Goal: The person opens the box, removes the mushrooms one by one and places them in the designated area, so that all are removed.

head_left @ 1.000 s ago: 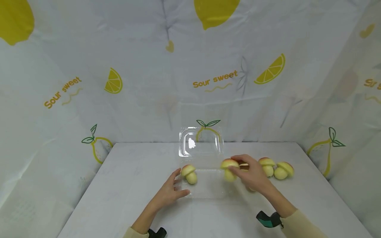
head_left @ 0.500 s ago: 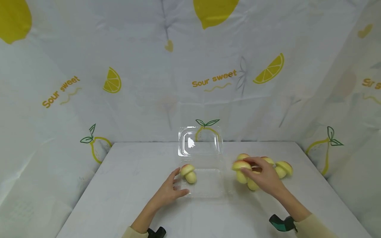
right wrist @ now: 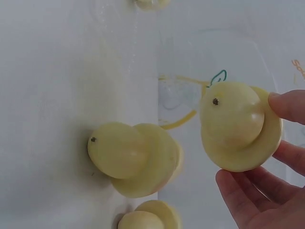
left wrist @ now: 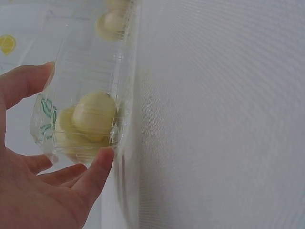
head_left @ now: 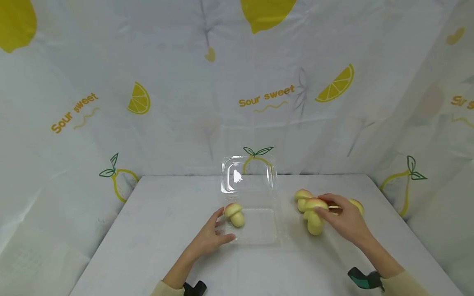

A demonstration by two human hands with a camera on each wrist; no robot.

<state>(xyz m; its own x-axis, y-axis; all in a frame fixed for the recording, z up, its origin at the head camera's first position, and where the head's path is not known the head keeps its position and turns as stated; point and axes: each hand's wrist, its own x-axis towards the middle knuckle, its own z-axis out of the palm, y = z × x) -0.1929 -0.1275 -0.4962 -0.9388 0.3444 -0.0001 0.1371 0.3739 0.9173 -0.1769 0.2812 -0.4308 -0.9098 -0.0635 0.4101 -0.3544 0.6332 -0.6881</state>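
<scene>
My left hand (head_left: 209,236) holds the left end of a clear plastic clamshell box (head_left: 259,230), thumb at the near side and fingers at the far side. Inside, at that end, lies one pale yellow toy mushroom (head_left: 234,214) with a reddish cap. Off to the right, my right hand (head_left: 346,218) grips another toy mushroom (right wrist: 233,126) by its cap, thumb on one side and fingers on the other. In the right wrist view its stem faces the camera, showing a dark dot. It overlaps a mushroom (head_left: 314,227) behind it in the head view.
The box's hinged lid (head_left: 252,176) stands raised at the back. More toy mushrooms lie right of the box, including one farther back (head_left: 301,197) and one partly hidden behind my right hand (head_left: 357,205). A lemon-print sheet (head_left: 185,123) hangs beyond the white table (head_left: 166,213).
My right hand has moved right with its mushroom, from over the box's right edge to among the loose mushrooms. My left hand and the box have stayed put.
</scene>
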